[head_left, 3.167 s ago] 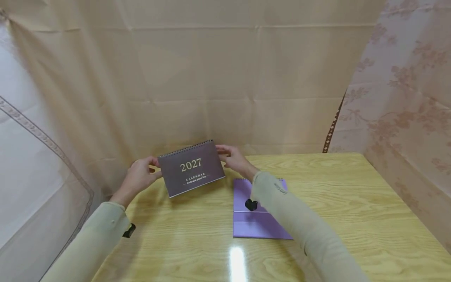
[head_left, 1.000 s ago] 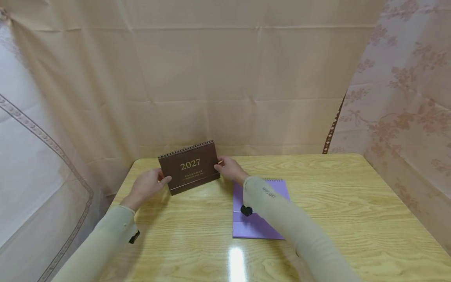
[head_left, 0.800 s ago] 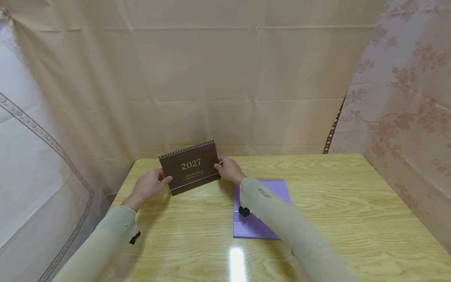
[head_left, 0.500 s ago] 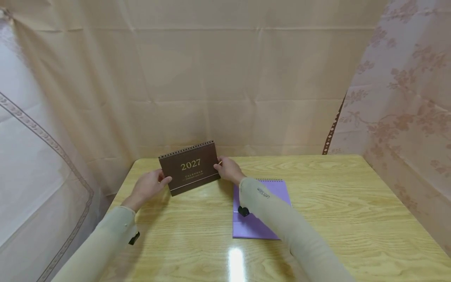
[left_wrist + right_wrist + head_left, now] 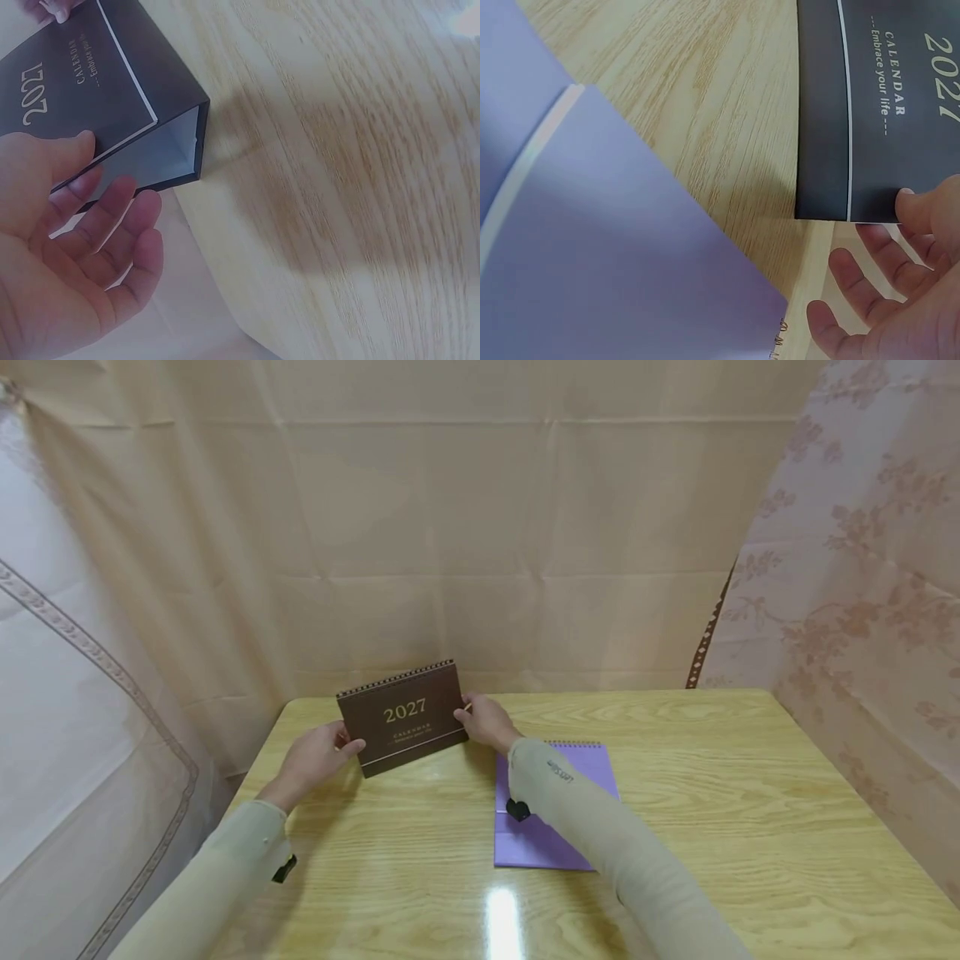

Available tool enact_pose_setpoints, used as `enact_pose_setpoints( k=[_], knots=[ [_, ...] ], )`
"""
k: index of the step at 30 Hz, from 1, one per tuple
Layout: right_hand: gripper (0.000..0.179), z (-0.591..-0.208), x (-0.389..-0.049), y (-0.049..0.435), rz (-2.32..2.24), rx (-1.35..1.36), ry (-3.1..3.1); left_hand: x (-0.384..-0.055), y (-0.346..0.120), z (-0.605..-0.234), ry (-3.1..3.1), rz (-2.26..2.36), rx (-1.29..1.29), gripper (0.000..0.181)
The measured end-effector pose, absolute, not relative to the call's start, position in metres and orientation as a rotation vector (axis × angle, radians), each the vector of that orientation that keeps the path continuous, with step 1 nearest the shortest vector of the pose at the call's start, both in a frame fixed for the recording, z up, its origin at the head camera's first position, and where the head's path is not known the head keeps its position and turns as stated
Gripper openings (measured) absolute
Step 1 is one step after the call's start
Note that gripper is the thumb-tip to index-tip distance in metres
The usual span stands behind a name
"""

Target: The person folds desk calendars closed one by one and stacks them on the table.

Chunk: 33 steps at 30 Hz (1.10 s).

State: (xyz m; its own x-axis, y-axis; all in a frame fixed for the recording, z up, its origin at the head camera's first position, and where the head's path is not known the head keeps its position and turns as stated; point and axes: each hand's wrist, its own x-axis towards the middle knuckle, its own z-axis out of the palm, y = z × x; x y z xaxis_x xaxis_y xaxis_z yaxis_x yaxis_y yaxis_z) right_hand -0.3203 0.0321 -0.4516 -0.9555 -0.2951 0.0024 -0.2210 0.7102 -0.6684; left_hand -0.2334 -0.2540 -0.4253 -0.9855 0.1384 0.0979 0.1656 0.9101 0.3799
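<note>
A dark brown desk calendar [image 5: 408,718] marked 2027 stands like a tent at the table's back left, spiral edge up and turned at a slant. My left hand [image 5: 313,753] pinches its left side, thumb on the front cover and forefinger at the cover's inner side; in the left wrist view the other fingers curl loosely by the hollow end [image 5: 169,146]. At the opposite side my right hand [image 5: 487,722] pinches the cover edge, thumb in front. The right wrist view shows its remaining fingers [image 5: 855,281] spread apart past the edge. The calendar's back is hidden.
A purple spiral-bound calendar [image 5: 543,847] lies on the wood-grain table [image 5: 750,793], partly beneath my right forearm [image 5: 600,818]. Beige cloth [image 5: 480,527] hangs behind the table's far edge. Patterned cloth [image 5: 885,577] hangs on the right, and white cloth [image 5: 67,727] on the left.
Since the earliest frame the calendar's base has settled onto the table, and both hands have shifted lower with thumbs on its front. Over the last second almost nothing has moved.
</note>
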Motion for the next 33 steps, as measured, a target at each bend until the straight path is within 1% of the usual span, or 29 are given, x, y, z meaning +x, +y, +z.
enact_pose_setpoints(
  k=[6,18,33],
  knots=[
    [0.039,-0.4515,-0.3216,0.0310,-1.085,-0.407,2.811,-0.2343,-0.2553,-0.4251,-2.986,-0.611,-0.258,0.028],
    [0.041,-0.4512,-0.3203,0.0309,-1.080,-0.404,2.800,-0.2328,-0.2548,-0.4256,-3.000,-0.607,-0.253,0.029],
    [0.044,-0.4492,-0.3165,0.0328,-1.112,-0.401,2.771,-0.2305,-0.2506,-0.4325,-3.059,-0.650,-0.197,0.031]
  ],
)
